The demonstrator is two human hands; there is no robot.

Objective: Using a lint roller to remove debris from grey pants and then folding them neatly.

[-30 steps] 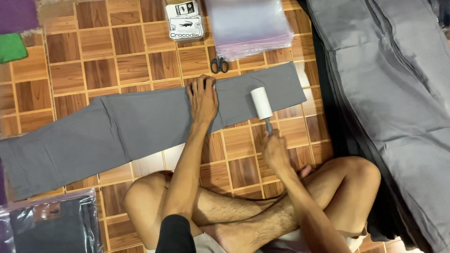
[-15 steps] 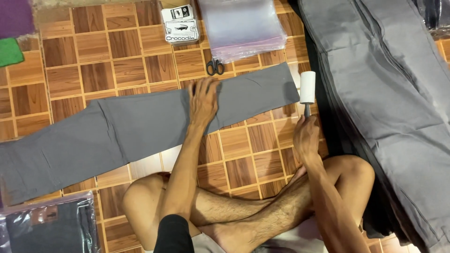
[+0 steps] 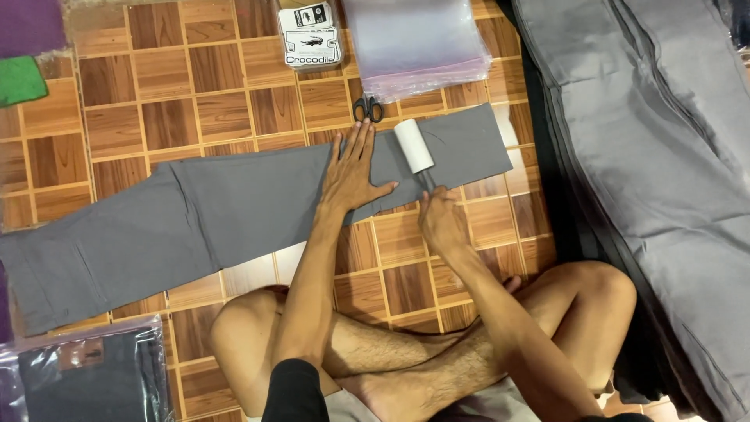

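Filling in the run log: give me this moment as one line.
left hand: flat on grey trousers | right hand: holds lint roller on trousers | scissors: beside trousers, on floor

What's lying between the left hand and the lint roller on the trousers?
Nothing: the head view shows only bare grey trousers between the left hand and the lint roller.

Up top, black-handled scissors (image 3: 367, 108) lie on the wood-patterned floor (image 3: 156, 86), just beside a stack of clear plastic bags (image 3: 418, 39). Left of that stack sits a small white box (image 3: 310, 35). Far left, there's a green cloth (image 3: 19, 80) under a purple one (image 3: 30, 25). A pile of grey garments (image 3: 648, 141) fills the right side. Bottom left, a bagged dark garment (image 3: 82, 379).
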